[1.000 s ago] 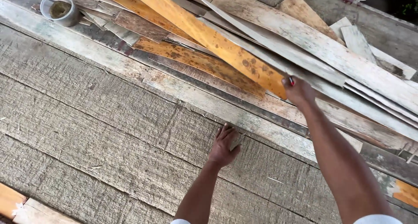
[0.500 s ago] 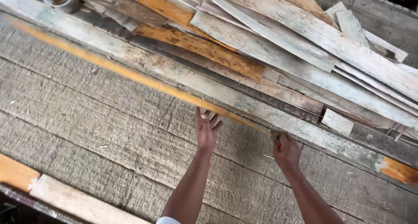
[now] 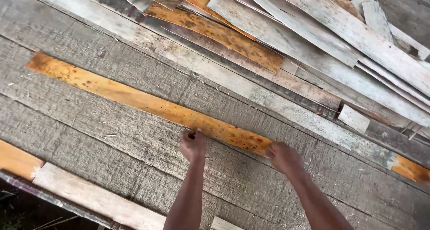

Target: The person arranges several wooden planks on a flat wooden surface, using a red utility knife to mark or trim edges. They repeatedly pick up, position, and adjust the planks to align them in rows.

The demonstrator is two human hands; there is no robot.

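Left hand (image 3: 193, 146) fisted on orange plank (image 3: 143, 102), right hand (image 3: 285, 158) seemingly gripping its end

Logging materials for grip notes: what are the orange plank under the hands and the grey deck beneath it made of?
Orange plank: looks like thin sawn wood, unfinished, with dark speckled stains, possibly mould or weathering. Both the left hand and the right hand rest at its near edge and end. Grey deck: rough weathered timber boards, with saw marks and grain visible, and no coating evident.
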